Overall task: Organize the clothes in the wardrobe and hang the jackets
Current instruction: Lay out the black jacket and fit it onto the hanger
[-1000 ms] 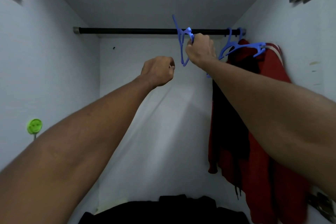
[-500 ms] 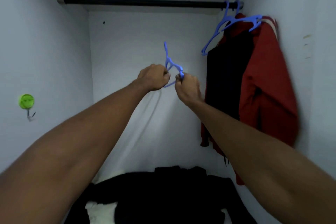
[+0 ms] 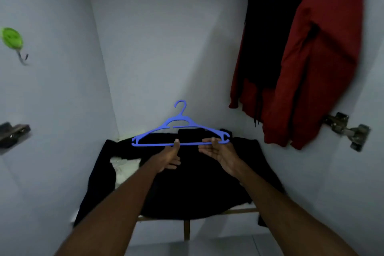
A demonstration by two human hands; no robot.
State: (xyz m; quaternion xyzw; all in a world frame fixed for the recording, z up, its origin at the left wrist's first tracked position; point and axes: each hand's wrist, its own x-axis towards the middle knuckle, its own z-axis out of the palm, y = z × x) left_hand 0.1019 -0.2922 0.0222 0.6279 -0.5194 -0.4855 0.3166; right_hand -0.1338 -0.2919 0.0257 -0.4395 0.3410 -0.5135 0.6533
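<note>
- One view only, from a camera on the person's head; nothing else to share the scene with
- It looks forward and steeply down into a wardrobe, the back wall (image 3: 166, 37) ahead and side walls slanting in at both edges from the wide lens
- Both forearms run up from the bottom edge; the left hand (image 3: 169, 157) and right hand (image 3: 218, 150) sit near mid-frame, close to the lens
- The wardrobe floor with a black garment (image 3: 197, 183) lies below centre; a red jacket (image 3: 311, 68) hangs at upper right, cut off by the top edge
</note>
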